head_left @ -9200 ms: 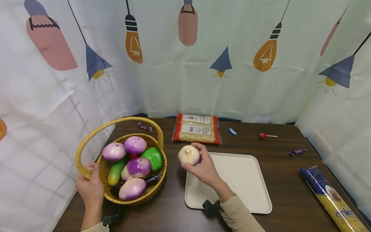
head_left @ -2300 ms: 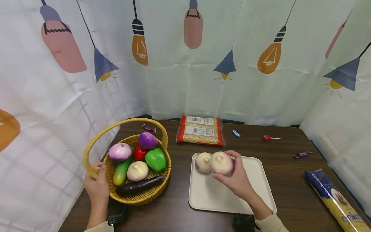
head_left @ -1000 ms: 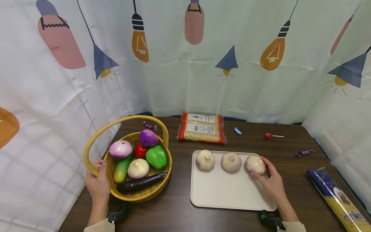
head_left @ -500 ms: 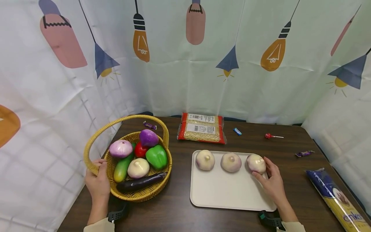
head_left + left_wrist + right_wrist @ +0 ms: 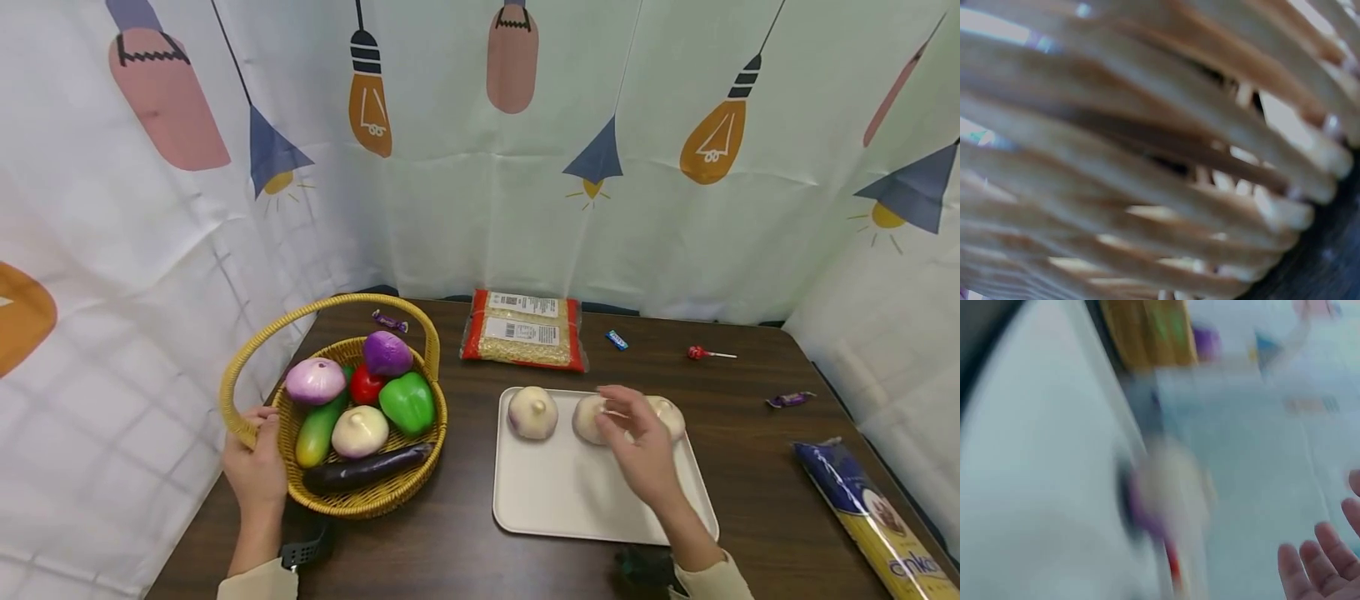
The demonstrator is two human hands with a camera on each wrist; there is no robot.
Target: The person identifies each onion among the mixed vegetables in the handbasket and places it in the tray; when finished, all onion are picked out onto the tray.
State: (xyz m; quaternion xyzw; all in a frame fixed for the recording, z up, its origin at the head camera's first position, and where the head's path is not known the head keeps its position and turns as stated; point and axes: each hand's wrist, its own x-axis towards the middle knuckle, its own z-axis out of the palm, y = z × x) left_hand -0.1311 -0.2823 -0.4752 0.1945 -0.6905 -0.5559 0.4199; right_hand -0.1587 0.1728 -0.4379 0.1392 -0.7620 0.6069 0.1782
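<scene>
My left hand [image 5: 255,475] grips the handle [image 5: 232,417] of the yellow wicker basket [image 5: 441,433] at its left side; blurred wicker weave [image 5: 1147,137] fills the left wrist view. Inside lie several toy vegetables: purple-and-white onions [image 5: 360,432], a green pepper [image 5: 408,404], a tomato [image 5: 366,385], a cucumber [image 5: 317,433] and an eggplant [image 5: 367,468]. Three onions stand along the far side of the white tray [image 5: 562,500]: the left [image 5: 532,413], middle [image 5: 587,419] and right one [image 5: 670,417]. My right hand [image 5: 645,458] hovers above the tray, holding nothing, partly hiding two onions.
Behind the tray lies a red-edged grain bag [image 5: 522,330]. Small candies [image 5: 617,340] and a red lollipop [image 5: 697,352] are scattered at the back. A blue-and-yellow pasta pack [image 5: 870,517] lies along the right edge. A curtain [image 5: 450,225] encloses the table.
My right hand has set onions in a row on the tray. It has let go of the rightmost one and moved left. My left hand stays on the basket handle.
</scene>
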